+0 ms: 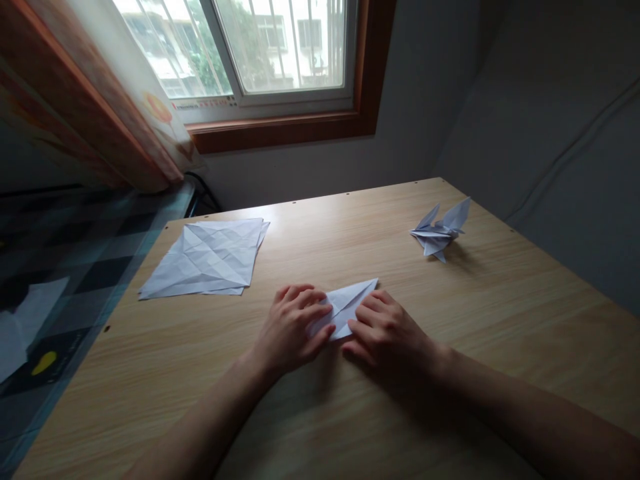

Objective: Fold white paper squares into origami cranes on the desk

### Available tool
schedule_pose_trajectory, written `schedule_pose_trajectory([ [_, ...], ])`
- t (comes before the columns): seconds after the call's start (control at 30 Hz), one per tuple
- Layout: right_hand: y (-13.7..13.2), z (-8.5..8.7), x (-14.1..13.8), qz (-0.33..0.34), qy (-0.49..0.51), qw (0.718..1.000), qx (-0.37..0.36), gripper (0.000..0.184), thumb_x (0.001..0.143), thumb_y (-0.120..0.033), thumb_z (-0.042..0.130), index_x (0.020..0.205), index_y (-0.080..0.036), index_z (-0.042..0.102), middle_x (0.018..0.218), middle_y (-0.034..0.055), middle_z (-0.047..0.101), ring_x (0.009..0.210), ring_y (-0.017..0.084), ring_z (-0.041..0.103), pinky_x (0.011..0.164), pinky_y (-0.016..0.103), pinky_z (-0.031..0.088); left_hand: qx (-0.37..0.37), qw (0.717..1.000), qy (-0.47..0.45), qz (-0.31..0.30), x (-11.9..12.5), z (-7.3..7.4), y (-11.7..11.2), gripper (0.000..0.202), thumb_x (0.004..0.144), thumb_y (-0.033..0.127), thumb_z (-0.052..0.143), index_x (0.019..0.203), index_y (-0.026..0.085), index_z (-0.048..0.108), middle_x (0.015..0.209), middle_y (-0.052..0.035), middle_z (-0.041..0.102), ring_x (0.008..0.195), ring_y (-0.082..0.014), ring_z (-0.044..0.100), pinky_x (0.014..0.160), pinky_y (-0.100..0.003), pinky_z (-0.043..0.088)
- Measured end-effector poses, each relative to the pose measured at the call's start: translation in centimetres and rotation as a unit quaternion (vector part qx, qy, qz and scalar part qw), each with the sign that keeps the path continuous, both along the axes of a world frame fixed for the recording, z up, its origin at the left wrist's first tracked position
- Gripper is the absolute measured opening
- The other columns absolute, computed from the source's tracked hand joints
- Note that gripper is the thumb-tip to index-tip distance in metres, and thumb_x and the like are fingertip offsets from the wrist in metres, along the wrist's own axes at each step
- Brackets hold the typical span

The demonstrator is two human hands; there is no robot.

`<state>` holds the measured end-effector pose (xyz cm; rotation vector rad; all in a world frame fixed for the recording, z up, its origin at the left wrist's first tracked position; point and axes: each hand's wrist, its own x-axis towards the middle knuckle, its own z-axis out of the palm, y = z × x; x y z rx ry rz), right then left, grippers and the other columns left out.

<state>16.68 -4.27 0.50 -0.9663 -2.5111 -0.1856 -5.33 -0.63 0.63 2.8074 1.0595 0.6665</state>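
Note:
A white folded sheet of paper (345, 312) lies on the tabletop between my two hands, its pointed corner aimed up and to the right. My left hand (295, 325) grips its left end, the fingers over the top and the thumb at the near edge. On the right side, my right hand (387, 328) has its fingers curled and pressed along the paper's right edge, with the thumb tucked low by the table. Both hands cover parts of the folded sheet, so its full outline is hidden.
On the wooden table (310, 233), creased white sheets (215, 257) lie stacked at the back left. A folded paper figure (440, 230) stands at the back right. Left of the table is a checked cloth (100, 267) with loose white paper (40, 310). Behind are a window and a curtain (85, 93).

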Motion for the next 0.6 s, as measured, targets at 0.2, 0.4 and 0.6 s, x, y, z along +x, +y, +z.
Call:
schedule_pose_trajectory([
  [0.2, 0.3, -0.4, 0.1, 0.06, 0.056, 0.997, -0.014, 0.018, 0.088, -0.03, 0.06, 0.083, -0.013, 0.064, 0.109, 0.0171, 0.067, 0.106, 0.028, 0.06, 0.095, 0.042, 0.049, 0.005, 0.999, 0.038, -0.021, -0.1, -0.6, 0.1, 0.032, 0.086, 0.034, 0.064, 0.118, 0.03, 0.065, 0.124, -0.0033, 0.067, 0.121, -0.0292, 0.054, 0.104, -0.049, 0.032],
  [0.4, 0.2, -0.9, 0.2, 0.015, 0.077, 0.989, -0.124, 0.016, 0.09, -0.023, 0.055, 0.1, -0.012, 0.06, 0.12, 0.0214, 0.065, 0.118, 0.029, 0.059, 0.101, 0.047, 0.049, 0.084, 0.996, 0.005, -0.04, -0.1, -0.5, 0.1, 0.013, 0.091, 0.021, 0.057, 0.095, 0.025, 0.069, 0.115, -0.0036, 0.07, 0.109, -0.0231, 0.06, 0.096, -0.042, 0.041],
  [0.6, 0.7, -1.3, 0.2, -0.015, 0.081, 0.986, -0.146, 0.018, 0.093, -0.021, 0.049, 0.101, -0.012, 0.062, 0.122, 0.0192, 0.065, 0.116, 0.028, 0.061, 0.099, 0.044, 0.05, 0.089, 0.992, 0.04, -0.082, 0.5, 0.1, -0.6, 0.016, 0.092, 0.015, 0.047, 0.087, 0.018, 0.062, 0.094, -0.0053, 0.071, 0.086, -0.0177, 0.064, 0.073, -0.03, 0.05],
])
